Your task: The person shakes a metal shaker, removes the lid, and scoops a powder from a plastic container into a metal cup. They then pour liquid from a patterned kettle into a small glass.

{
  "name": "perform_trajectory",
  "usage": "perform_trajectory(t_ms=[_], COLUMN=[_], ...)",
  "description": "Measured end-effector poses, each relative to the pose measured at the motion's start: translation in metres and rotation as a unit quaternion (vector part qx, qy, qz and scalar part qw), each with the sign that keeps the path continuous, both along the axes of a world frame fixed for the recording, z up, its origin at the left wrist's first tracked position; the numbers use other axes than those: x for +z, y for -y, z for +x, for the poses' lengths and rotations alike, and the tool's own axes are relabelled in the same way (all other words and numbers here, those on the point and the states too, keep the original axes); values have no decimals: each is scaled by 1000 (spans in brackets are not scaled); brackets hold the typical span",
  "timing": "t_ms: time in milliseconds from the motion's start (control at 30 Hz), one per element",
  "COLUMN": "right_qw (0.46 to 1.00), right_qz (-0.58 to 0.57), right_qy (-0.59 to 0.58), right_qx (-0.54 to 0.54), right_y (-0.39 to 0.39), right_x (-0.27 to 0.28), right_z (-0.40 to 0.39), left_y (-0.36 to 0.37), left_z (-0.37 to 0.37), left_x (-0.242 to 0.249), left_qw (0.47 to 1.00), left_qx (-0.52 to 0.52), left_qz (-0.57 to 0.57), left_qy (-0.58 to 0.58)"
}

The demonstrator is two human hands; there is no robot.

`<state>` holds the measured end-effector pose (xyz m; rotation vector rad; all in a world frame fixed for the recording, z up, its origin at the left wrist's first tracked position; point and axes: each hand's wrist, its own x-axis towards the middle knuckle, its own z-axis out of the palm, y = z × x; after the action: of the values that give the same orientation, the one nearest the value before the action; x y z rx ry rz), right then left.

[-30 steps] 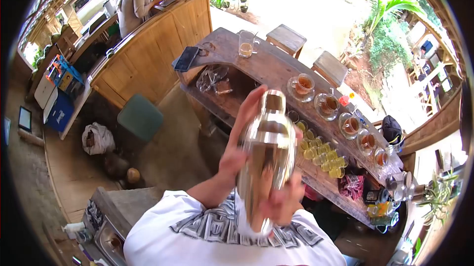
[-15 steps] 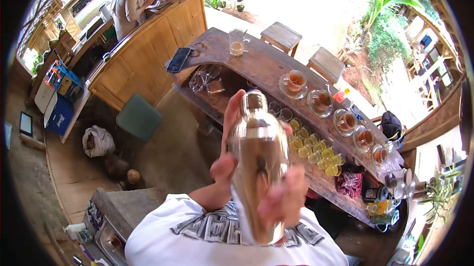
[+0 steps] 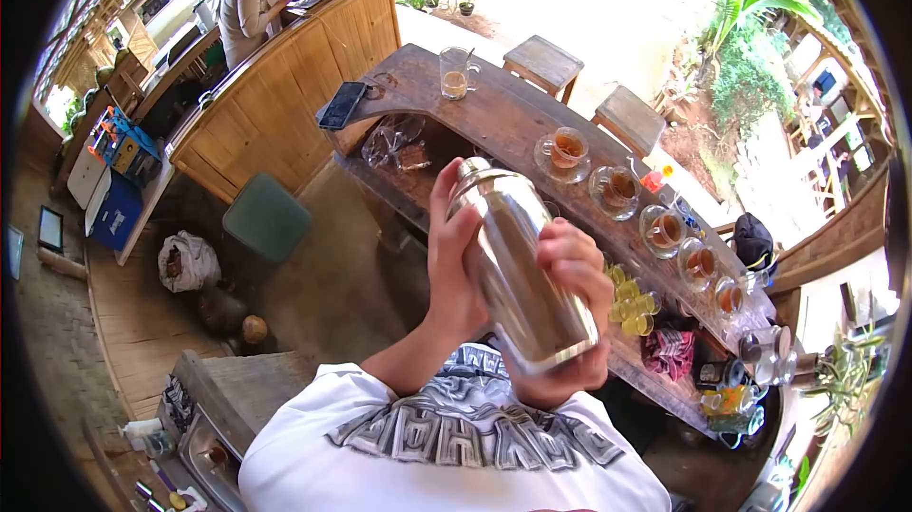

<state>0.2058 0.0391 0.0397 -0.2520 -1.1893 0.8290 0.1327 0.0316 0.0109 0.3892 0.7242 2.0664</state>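
Two-handedly grasping tilted metal shaker (image 3: 532, 284) at frame centre; bracing capped upper end with left hand (image 3: 448, 260), clasping lower body with right hand (image 3: 591, 289), apparently to secure both ends.

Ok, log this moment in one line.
shaker: tilted | left hand: grips capped end | right hand: grips base end | glass cups: on table

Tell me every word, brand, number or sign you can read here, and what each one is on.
No text can be read with certainty.
White shirt: large grey block letters across the chest, too folded and distorted to read as a word.
Blue box: small pale lettering on its side, too small to read.
Metal shaker held in both hands: no lettering I can make out.
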Motion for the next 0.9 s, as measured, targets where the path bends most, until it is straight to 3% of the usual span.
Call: perform_trajectory(t_ms=[33,100,133,200,233,267,300,333,367,400,467,500,533,567,600,633,667,700,733,800,833,867,900], right_qw=[1000,973,937,824,750,854,951,952,932,915,942,964,974,970,925,723,642,642,711,820,856,855,883], right_qz=[1,-47,-73,-123,-144,-121,-68,-71,-81,-80,-20,9,24,19,2,-45,116,114,90,34,3,-4,-373], right_qy=[-1,195,293,477,558,424,249,258,317,360,294,220,170,186,324,661,745,745,670,492,391,391,276], right_qx=[1,-118,-175,-278,-324,-276,-173,-147,-155,-161,-163,-153,-149,-158,-199,-192,-140,-140,-192,-291,-338,-341,-69], right_y=[-2,-2,2,13,18,8,1,5,9,17,7,2,-6,-8,-4,10,9,7,4,-1,1,-1,-8], right_x=[0,-1,-4,-10,-12,-14,-13,-19,-27,-34,-35,-28,-22,-25,-38,-58,-71,-67,-58,-35,-32,-56,-96], right_z=[0,0,3,12,14,12,10,14,23,29,19,11,5,11,31,74,108,97,75,24,15,39,84], left_y=[4,5,4,1,-4,-2,0,3,7,0,1,-10,-10,-6,-2,2,2,-2,-5,-6,-3,-1,1], left_z=[4,12,8,-10,-17,-10,0,6,6,15,-1,-10,-16,-12,-5,1,5,4,-2,-17,-12,-7,-5], left_x=[-2,4,6,10,0,-1,1,2,-2,-2,-1,-5,-1,0,0,3,7,6,6,7,7,6,1], left_qw=[995,955,955,974,991,998,998,991,959,916,918,947,984,993,998,982,949,927,928,978,989,994,990], left_qx=[-22,-73,-73,-128,-121,-64,-39,-15,-86,-94,-192,-181,-148,-90,-31,-59,-88,-115,-115,-161,-122,-82,-80], left_qz=[98,289,288,173,42,-21,55,133,270,388,345,258,95,74,54,178,299,358,354,135,77,19,111], left_qy=[-7,8,9,-75,-48,-11,2,14,5,33,29,55,41,34,28,34,38,0,3,-3,36,74,29])
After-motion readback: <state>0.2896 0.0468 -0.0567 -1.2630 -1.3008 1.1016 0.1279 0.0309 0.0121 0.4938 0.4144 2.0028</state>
